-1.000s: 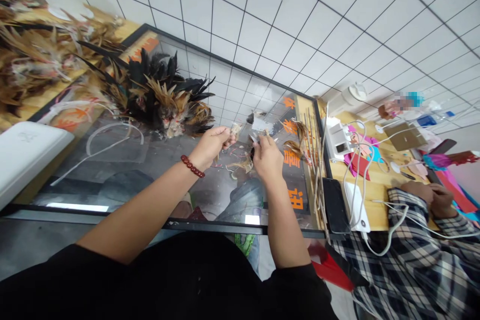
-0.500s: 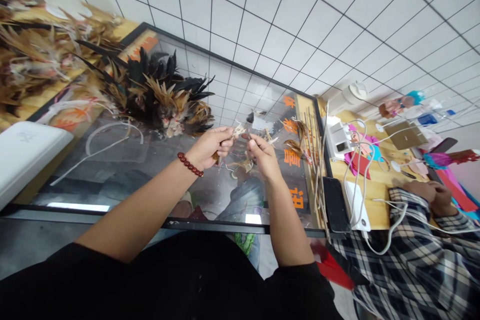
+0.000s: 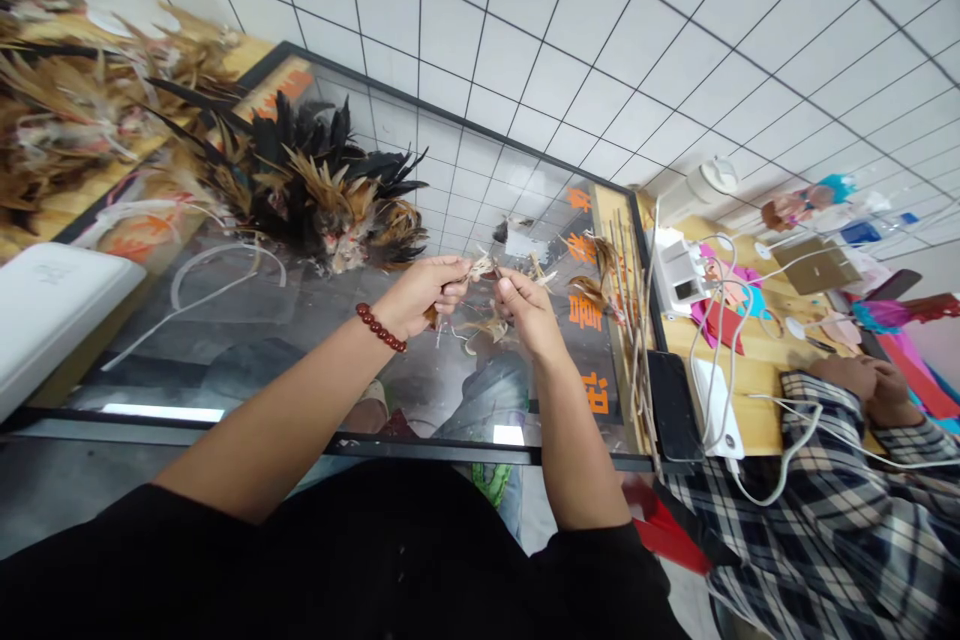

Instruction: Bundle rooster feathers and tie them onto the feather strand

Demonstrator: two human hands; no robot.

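Note:
My left hand, with a red bead bracelet at the wrist, is closed around a small bunch of feathers whose pale quill ends stick out past the fingertips. Brown feather tips show below that fist. Close by on the right, my right hand pinches something small and dark against the quill ends; its kind is hidden by the fingers. Both hands hover over the glass tabletop. Loose feathers and scraps lie under and between them. A large heap of black and brown feathers rests beyond my left hand.
More feather bundles lie at the far left, behind a white box. To the right are thin sticks, a black phone, a white power bank with cables and coloured paper. A co-worker's plaid sleeve is nearby.
Both hands stay almost in place, with the right fingers slightly nearer the quill ends. The view has shifted a little; the heap and surroundings are otherwise the same.

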